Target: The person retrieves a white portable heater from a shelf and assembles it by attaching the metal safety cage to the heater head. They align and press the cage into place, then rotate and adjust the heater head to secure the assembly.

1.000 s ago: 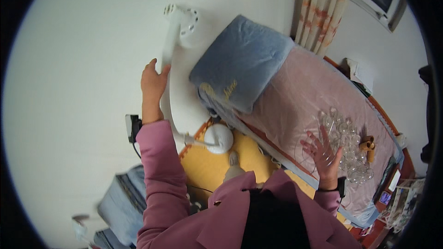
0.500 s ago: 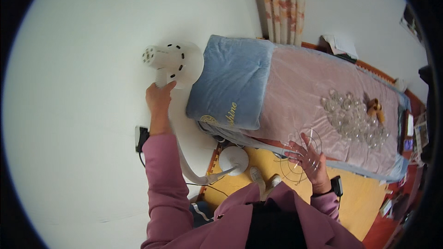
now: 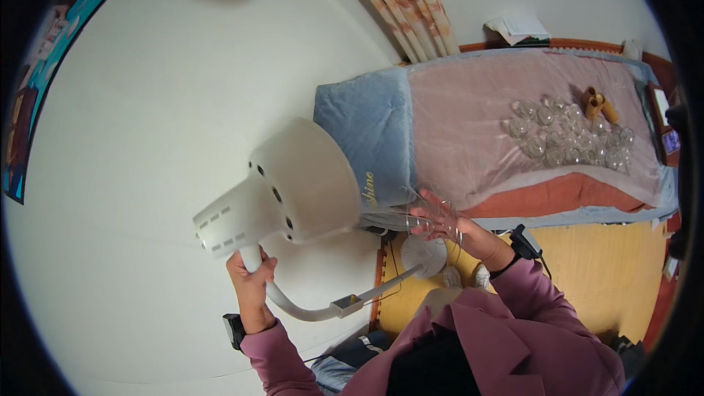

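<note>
A white floor-standing heat lamp leans across the left, its large bell-shaped head (image 3: 297,183) with dark vent slots raised in front of the wall. My left hand (image 3: 251,275) is closed around the bent neck (image 3: 308,313) just under that head. Farther down, the neck runs to a round white base (image 3: 423,257) on the floor. In my right hand (image 3: 444,221) is a round wire lamp guard (image 3: 409,214), its thin rings crossing my fingers. The fingers are partly spread among the wires, beside the lamp head's open rim. The inside of the lamp head is hidden.
On the right, a massage bed (image 3: 469,103) with a pink cover carries several glass cupping jars (image 3: 572,136) and some bamboo cups (image 3: 598,104). A blue cushion (image 3: 367,125) lies at its near-left end. A curtain (image 3: 403,4) hangs behind; my shoes (image 3: 452,276) are near the lamp base.
The lamp head has come lower and closer, turning its open side to the right. My right hand has brought the wire guard leftward, toward the lamp head. The view has shifted too.
</note>
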Demonstrator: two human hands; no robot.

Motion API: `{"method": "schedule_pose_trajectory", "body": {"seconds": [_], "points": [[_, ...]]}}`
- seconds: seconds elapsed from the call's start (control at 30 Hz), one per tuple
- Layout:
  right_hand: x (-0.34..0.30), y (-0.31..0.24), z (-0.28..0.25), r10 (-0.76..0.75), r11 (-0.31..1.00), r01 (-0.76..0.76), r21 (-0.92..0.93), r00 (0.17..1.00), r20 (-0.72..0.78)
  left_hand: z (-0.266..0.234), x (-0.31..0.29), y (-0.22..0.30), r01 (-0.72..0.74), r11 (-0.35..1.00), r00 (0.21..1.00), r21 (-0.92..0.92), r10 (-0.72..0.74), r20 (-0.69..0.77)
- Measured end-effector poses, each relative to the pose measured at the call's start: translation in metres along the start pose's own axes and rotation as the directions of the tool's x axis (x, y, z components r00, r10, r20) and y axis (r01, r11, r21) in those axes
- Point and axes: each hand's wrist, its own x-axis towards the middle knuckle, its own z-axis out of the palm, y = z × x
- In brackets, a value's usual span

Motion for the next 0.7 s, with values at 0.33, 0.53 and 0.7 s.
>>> {"method": "schedule_pose_trajectory", "body": {"seconds": [0.33,0.53,0.7], "points": [[-0.034,-0.041,0.006,-0.259,0.960,0.269,0.080,0.959,-0.118,0.058,0.003,-0.021,-0.719,0.600,0.693,0.350,0.579,0.430],[-0.070,-0.015,-0.007,-0.310,0.937,0.327,0.118,0.940,-0.142,0.112,0.003,-0.007,-0.491,0.871,0.803,0.017,0.445,0.397],[-0.100,0.008,0.020,-0.353,0.900,0.410,0.149,0.885,-0.303,0.116,-0.018,0.014,-0.421,0.902,0.823,0.101,0.332,0.461]]}}
